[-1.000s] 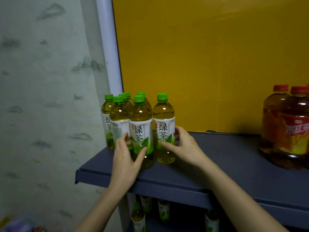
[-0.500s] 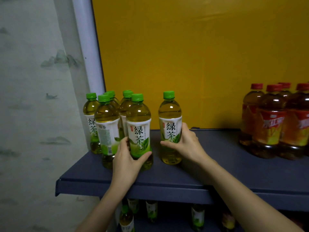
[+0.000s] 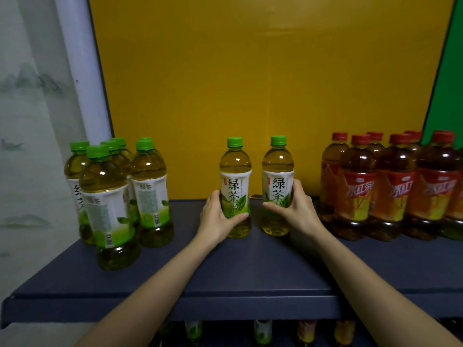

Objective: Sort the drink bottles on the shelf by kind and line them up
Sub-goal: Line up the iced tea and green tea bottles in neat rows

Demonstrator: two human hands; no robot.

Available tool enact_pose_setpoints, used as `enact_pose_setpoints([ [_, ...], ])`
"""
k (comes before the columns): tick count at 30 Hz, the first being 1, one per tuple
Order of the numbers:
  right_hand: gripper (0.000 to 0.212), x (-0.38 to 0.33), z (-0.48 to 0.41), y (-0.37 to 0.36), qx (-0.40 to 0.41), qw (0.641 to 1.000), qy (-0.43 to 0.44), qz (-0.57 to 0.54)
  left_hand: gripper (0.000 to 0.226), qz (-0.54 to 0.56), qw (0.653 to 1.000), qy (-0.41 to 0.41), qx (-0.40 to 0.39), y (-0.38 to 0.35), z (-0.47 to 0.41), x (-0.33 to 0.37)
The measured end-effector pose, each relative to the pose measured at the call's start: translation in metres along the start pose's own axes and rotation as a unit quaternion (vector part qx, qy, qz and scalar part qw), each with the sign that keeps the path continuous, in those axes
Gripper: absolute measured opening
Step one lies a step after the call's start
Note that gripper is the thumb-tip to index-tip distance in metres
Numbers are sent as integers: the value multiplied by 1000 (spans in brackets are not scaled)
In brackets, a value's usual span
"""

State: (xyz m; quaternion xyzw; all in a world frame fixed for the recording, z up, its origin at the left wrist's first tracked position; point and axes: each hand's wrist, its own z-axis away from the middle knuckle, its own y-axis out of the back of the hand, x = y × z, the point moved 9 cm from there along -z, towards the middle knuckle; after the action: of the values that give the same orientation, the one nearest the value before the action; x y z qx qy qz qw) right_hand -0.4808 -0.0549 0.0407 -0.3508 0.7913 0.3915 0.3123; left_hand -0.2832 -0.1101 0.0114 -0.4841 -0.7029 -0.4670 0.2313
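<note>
Two green tea bottles stand upright mid-shelf on the dark blue shelf [image 3: 250, 276]. My left hand [image 3: 215, 221] grips the left green tea bottle [image 3: 235, 171] round its lower label. My right hand [image 3: 298, 211] grips the right green tea bottle [image 3: 276, 169] the same way. A cluster of several green tea bottles [image 3: 110, 196] stands at the shelf's left end. Several red-capped iced tea bottles [image 3: 390, 186] stand in rows at the right end.
A yellow back panel [image 3: 250, 83] closes the shelf behind; a green panel [image 3: 451, 71] begins at the far right. A white post [image 3: 82, 71] and a patterned wall lie left. More bottles [image 3: 263, 331] show on the lower shelf.
Both hands have carried one green tea bottle each rightwards, away from the left cluster to the middle of the shelf. The camera view has swung right, showing more iced tea bottles.
</note>
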Motion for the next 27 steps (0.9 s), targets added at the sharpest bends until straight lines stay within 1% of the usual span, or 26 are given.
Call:
enact_pose_setpoints([
  [2,66,5,-5,3,5,1000,4,-7,72,8,1000,-5,4,-9,-10,-1],
  [5,65,10,-11,5,19,1000,12,-16,84,23,1000,-14,11,-17,-18,-1],
  [6,65,12,-13,4,24,999,13,-20,85,26,999,-17,10,-19,-20,-1],
  [10,67,15,-18,0,32,999,24,-30,77,31,999,-36,-3,-30,-28,-1],
  [14,67,22,-19,-6,25,999,6,-25,86,21,999,-34,-4,-34,-29,-2],
  [16,72,22,-18,-8,16,1000,1,-17,85,14,999,-32,-11,-34,-26,1],
  [17,78,21,-15,-8,19,1000,-1,-8,82,7,999,-35,-16,-32,-24,6],
  [19,87,15,-8,2,61,998,-1,32,75,-39,998,-54,-18,-23,-16,18],
  [20,84,9,-3,12,102,993,7,54,68,-77,995,-67,-5,-14,-10,25],
  [21,75,0,3,21,145,987,29,64,59,-112,990,-87,17,-1,-2,34],
  [22,63,-11,10,28,178,981,53,57,48,-139,983,-110,43,14,10,42],
  [23,53,-19,15,33,194,978,71,40,39,-154,976,-136,69,29,22,50],
  [24,45,-27,18,33,190,978,84,18,31,-163,969,-160,94,44,35,56],
  [25,39,-34,18,26,168,981,94,-5,27,-173,961,-181,121,60,49,58],
  [27,31,-50,16,0,90,989,109,-50,27,-198,942,-203,181,93,74,56],
])
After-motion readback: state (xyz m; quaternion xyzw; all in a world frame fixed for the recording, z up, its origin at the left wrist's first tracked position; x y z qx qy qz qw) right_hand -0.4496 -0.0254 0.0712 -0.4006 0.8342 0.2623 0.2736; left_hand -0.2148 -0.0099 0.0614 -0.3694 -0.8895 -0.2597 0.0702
